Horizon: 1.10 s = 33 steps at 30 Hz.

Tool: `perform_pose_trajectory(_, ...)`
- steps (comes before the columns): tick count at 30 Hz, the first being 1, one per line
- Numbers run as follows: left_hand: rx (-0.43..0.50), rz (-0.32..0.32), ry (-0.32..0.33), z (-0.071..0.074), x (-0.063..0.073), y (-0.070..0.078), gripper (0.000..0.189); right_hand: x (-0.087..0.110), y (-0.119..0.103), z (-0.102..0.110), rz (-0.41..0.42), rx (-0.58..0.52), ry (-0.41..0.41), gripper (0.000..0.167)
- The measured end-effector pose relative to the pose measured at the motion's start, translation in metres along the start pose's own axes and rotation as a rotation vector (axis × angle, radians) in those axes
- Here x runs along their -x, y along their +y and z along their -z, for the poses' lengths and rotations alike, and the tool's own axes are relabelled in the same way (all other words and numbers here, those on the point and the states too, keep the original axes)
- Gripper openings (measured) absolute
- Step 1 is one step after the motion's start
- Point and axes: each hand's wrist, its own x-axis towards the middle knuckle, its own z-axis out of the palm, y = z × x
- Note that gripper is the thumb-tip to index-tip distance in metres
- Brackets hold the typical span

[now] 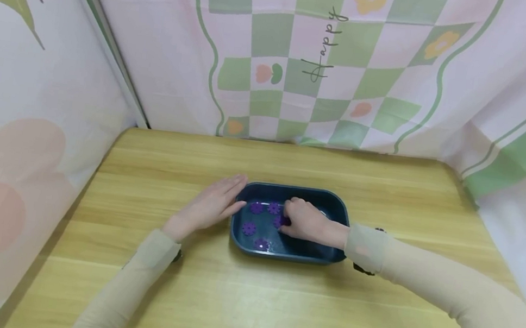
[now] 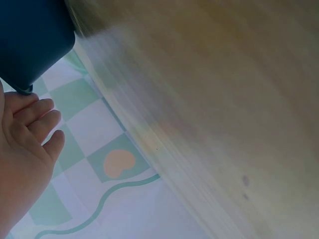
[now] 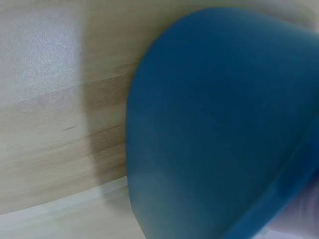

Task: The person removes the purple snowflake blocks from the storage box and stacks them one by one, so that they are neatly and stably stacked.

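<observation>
A dark blue rectangular basin [image 1: 300,258] with rounded corners sits on the table, several purple flower-shaped pieces [image 1: 249,228] lying on its floor. My left hand [image 1: 211,201] rests against the basin's left rim, its fingers straight and the thumb spread along the edge. Those fingers [image 2: 37,117] show beside the basin's outer wall [image 2: 37,40] in the left wrist view. Reaching in over the right rim, my right hand [image 1: 307,221] has curled fingers, thumb and fingers closing round a purple flower-shaped piece [image 1: 278,221] that they partly hide. The basin's outer wall [image 3: 214,119] fills much of the right wrist view.
The wooden table [image 1: 246,304] extends around the basin on all sides. Printed curtains [image 1: 173,54] hang behind the table and along both sides. Beige sleeves [image 1: 427,271] cover both forearms, with a dark band near each wrist.
</observation>
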Motion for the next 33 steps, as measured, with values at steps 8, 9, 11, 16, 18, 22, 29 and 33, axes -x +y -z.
perform_pose_trajectory(8,0.027,0.018,-0.016,0.0011,0.0001,0.0007,0.061,-0.0019,0.0023,-0.0020,0.039,0.006,0.029,0.021)
perform_pose_trajectory(9,0.027,0.018,-0.017,0.0011,-0.0001,0.0008,0.061,-0.0022,0.0024,-0.0018,0.037,0.004,0.027,0.020)
perform_pose_trajectory(11,0.025,0.017,-0.018,0.0013,-0.0007,0.0009,0.061,-0.0028,0.0028,-0.0015,0.034,-0.003,0.021,0.020)
perform_pose_trajectory(16,0.018,0.009,-0.012,0.0017,-0.0014,0.0004,0.061,-0.0045,0.0043,-0.0029,0.020,-0.023,0.015,0.024)
perform_pose_trajectory(18,0.016,0.005,-0.009,0.0016,-0.0011,0.0000,0.061,-0.0055,0.0051,-0.0040,0.024,-0.025,0.018,0.025)
perform_pose_trajectory(22,0.020,0.001,-0.002,0.0007,-0.0007,-0.0010,0.061,-0.0073,0.0046,-0.0042,0.028,-0.041,0.007,0.026)
perform_pose_trajectory(29,0.014,-0.001,-0.002,-0.0010,-0.0005,-0.0018,0.061,-0.0080,0.0015,-0.0026,-0.016,-0.097,-0.065,0.026)
perform_pose_trajectory(33,0.015,0.001,-0.001,-0.0014,-0.0004,-0.0019,0.061,-0.0085,0.0015,-0.0026,-0.026,-0.099,-0.086,0.026)
